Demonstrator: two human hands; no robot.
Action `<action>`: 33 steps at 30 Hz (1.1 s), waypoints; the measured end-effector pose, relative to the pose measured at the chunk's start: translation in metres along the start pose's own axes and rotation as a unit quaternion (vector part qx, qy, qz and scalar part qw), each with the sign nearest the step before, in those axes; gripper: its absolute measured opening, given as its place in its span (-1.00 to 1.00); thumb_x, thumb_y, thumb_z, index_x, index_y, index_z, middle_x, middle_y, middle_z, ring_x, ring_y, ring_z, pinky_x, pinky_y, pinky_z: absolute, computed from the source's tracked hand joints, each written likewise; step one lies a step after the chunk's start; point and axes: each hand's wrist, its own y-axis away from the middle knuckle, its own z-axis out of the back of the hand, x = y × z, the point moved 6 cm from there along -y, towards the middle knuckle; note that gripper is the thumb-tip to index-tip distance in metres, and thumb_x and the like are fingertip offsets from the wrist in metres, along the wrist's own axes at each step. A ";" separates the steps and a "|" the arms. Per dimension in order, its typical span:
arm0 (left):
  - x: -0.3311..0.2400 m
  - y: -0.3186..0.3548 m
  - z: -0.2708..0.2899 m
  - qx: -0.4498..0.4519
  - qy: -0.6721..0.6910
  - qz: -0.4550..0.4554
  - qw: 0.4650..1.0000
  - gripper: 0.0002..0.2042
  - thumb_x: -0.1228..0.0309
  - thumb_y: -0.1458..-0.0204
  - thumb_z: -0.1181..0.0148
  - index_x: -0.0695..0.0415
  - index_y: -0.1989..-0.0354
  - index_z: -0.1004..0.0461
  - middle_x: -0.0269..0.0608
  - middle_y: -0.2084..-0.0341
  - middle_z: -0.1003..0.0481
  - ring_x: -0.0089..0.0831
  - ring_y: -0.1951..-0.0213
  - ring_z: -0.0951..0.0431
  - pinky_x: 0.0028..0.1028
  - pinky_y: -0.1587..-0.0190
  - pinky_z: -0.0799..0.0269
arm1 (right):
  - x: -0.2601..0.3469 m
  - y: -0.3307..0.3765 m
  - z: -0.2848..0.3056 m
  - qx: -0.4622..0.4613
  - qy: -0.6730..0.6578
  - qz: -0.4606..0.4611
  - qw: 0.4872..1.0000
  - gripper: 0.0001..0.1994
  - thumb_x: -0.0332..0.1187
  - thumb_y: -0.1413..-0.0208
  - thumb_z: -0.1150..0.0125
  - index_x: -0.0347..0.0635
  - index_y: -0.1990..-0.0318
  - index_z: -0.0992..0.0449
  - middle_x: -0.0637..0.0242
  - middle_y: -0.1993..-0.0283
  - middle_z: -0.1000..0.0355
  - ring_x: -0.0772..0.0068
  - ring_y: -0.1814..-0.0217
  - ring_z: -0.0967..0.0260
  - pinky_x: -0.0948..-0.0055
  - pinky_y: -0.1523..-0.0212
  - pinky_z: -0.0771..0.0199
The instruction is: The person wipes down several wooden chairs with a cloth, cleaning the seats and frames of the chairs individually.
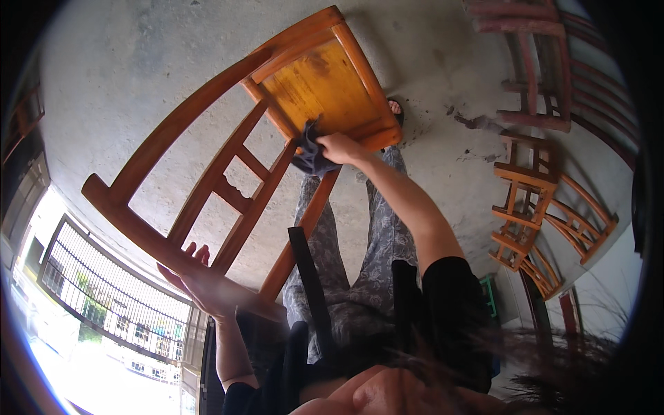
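A varnished orange-brown wooden chair [373, 76] stands tilted in front of me, its slatted backrest toward my body and its seat farther off. The yellow-brown seat panel has dark worn patches. My right hand [340, 148] is closed on a dark grey cloth [315, 162], pressed where the backrest slats meet the rear edge of the seat. Around the chair's top rail [152, 238], at the lower left, my left hand [213, 303] is wrapped, with fingertips showing past the rail. Part of that palm is hidden by the rail.
Stacked wooden chairs [526, 183] stand at the right, with reddish wooden furniture [532, 69] beyond them. The concrete floor [187, 62] has dark stains near the right side. A barred railing [111, 297] borders the bright opening at the lower left.
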 end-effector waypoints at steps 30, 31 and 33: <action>-0.005 0.000 -0.007 -0.052 -0.025 0.044 0.997 -0.39 0.07 -0.11 0.37 0.09 -0.26 0.34 0.15 0.07 -0.23 -0.14 0.16 -0.40 -0.26 0.08 -0.33 | -0.008 0.071 0.017 -0.159 0.233 0.238 0.929 -0.78 -0.49 0.15 -0.10 0.03 0.30 -0.36 0.33 0.19 -0.26 0.27 0.12 -0.19 0.32 0.13 -0.21; -0.004 -0.001 -0.007 -0.041 -0.021 0.036 0.998 -0.39 0.07 -0.12 0.36 0.08 -0.26 0.32 0.14 0.05 -0.22 -0.14 0.16 -0.40 -0.25 0.08 -0.33 | -0.022 0.061 0.010 -0.110 0.287 0.251 0.918 -0.79 -0.49 0.15 -0.09 0.06 0.31 -0.37 0.35 0.18 -0.26 0.30 0.11 -0.18 0.34 0.12 -0.21; 0.002 -0.002 -0.001 -0.020 -0.017 0.026 0.999 -0.41 0.06 -0.13 0.35 0.05 -0.26 0.28 0.12 0.02 -0.21 -0.14 0.14 -0.39 -0.24 0.07 -0.34 | -0.038 0.071 0.042 -0.063 0.333 0.213 0.916 -0.80 -0.46 0.14 -0.08 0.09 0.32 -0.39 0.35 0.18 -0.26 0.34 0.08 -0.17 0.37 0.09 -0.19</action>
